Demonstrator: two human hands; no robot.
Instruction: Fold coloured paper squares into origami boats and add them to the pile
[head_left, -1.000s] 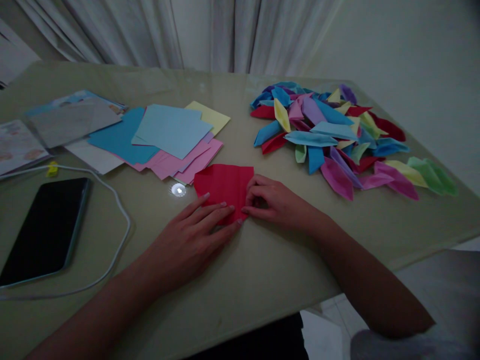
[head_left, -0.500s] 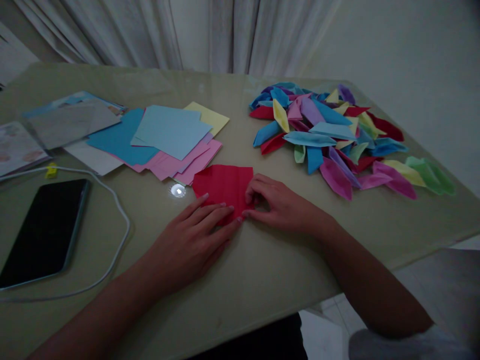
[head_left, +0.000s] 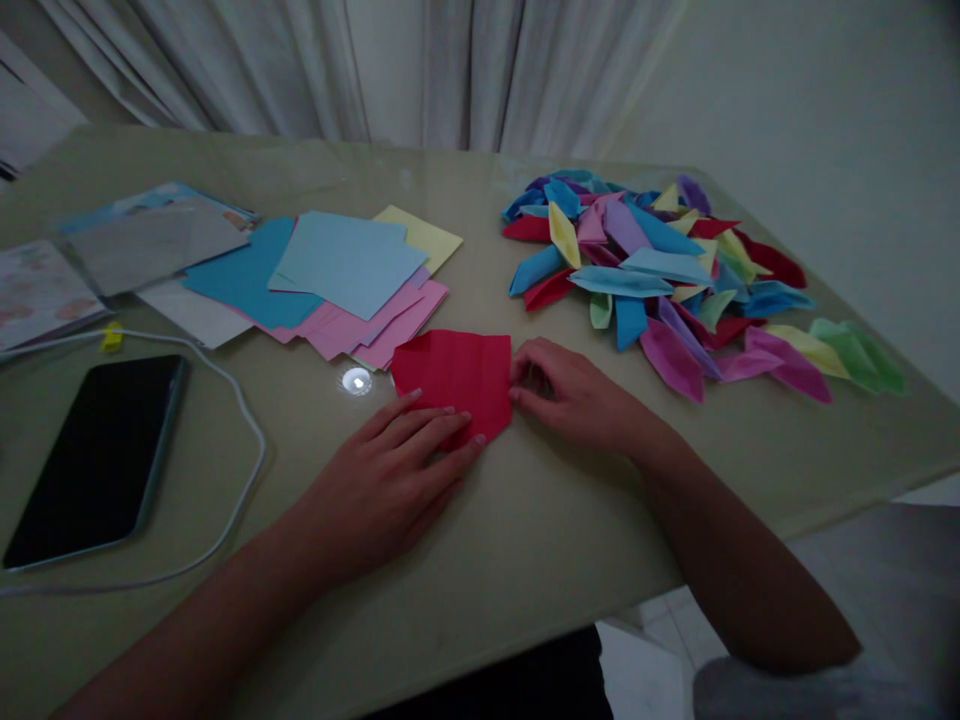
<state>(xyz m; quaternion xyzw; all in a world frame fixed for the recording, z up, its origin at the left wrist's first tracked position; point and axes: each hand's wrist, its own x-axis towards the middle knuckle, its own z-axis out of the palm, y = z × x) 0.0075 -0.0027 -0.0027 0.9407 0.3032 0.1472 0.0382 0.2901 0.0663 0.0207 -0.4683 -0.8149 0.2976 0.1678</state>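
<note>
A red sheet of paper [head_left: 469, 365] with creases and folded corners lies on the table in front of me. My left hand [head_left: 409, 470] rests flat on its lower left part, fingers stretched out and holding it down. At the paper's right edge is my right hand [head_left: 562, 395], with its fingers curled and thumb and fingertips pinched together on the edge. The lower left corner of the sheet is hidden under my left fingers.
Loose coloured sheets [head_left: 345, 260] lie beyond the red paper to the left. Folded paper pieces [head_left: 637, 260] form a pile at the back right. A phone [head_left: 97, 460], a white cable [head_left: 255, 480] and printed packets [head_left: 157, 245] are on the left. Curtains [head_left: 285, 70] hang behind the table.
My right hand has shifted slightly right and up from the paper's lower right corner to its right edge, uncovering a slanted corner. My left hand stays on the paper.
</note>
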